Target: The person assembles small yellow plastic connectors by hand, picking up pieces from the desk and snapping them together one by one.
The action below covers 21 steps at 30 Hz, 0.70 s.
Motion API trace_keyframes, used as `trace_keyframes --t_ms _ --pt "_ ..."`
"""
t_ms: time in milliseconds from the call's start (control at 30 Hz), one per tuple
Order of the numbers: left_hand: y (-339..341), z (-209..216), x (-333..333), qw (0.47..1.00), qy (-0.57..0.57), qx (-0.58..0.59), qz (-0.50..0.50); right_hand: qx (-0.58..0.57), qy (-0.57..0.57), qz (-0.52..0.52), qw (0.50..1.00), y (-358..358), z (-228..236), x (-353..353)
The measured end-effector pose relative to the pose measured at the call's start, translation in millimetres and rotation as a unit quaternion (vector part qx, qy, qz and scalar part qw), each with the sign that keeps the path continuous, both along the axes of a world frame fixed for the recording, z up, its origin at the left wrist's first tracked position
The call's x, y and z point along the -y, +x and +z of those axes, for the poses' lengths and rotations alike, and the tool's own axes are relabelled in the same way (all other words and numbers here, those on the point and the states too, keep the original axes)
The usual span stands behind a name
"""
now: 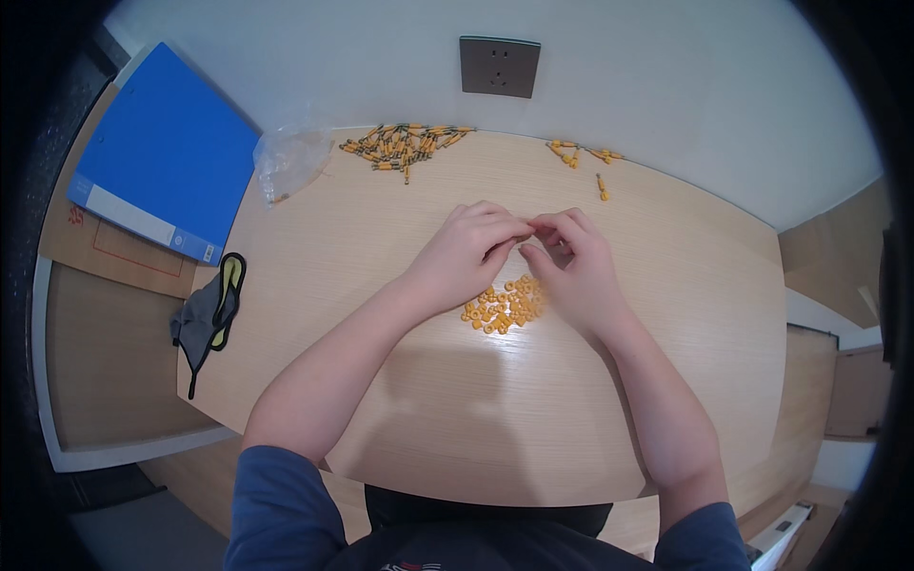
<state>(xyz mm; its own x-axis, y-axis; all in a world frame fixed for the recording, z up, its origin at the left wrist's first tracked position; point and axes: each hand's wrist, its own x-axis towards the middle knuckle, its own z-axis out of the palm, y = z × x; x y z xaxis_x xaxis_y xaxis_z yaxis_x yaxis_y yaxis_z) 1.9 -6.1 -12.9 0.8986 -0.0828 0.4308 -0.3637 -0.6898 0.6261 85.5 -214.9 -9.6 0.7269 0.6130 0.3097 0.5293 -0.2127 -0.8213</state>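
Note:
Over the middle of the table, my left hand [468,249] and my right hand [577,266] meet at the fingertips. Both are closed in a pinch, and whatever is between the fingers is hidden or too small to make out. Just below them lies a loose pile of small yellow ring-shaped pieces [500,306], partly covered by my right hand. Beyond my left hand, at the wall, is a heap of yellow-and-dark slim pins [405,145]. Several similar pins with yellow ends [569,154] lie far right, and a single one [602,187] sits nearer.
At the far left, a blue binder [167,143] rests on a brown cardboard piece [124,243]. Beside it lies a crumpled clear plastic bag [293,162]. A grey pouch with black and lime edging [211,309] hangs near the table's left edge. A dark socket [500,67] is on the wall.

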Motion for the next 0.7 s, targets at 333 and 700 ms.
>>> trace_keyframes --t_ms 333,700 --pt "0 1 -2 0.973 -0.187 -0.066 0.118 -0.047 0.005 -0.014 0.999 -1 7 2" --pt "4 -6 -12 0.953 -0.222 -0.041 0.203 -0.053 0.046 -0.163 0.984 5 3 0"
